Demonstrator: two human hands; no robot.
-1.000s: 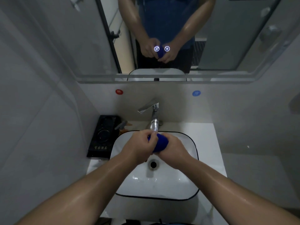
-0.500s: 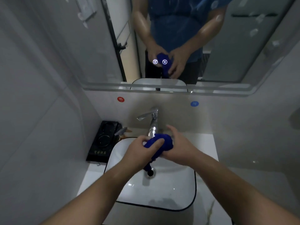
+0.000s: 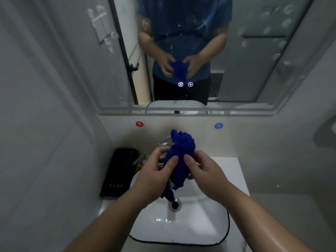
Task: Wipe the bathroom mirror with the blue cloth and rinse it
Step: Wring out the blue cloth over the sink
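white sink with dark rim, set on a white counter. grey tiled wall left of the sink. black box just left of the sink. above the sink: red round sticker, blue round sticker. light dim.

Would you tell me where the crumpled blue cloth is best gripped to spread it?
Probably its middle, from both sides: the blue cloth stands bunched upright, tail dangling over the sink, and the left hand and right hand pinch there.

Bare-armed — blue shirt, dark trousers
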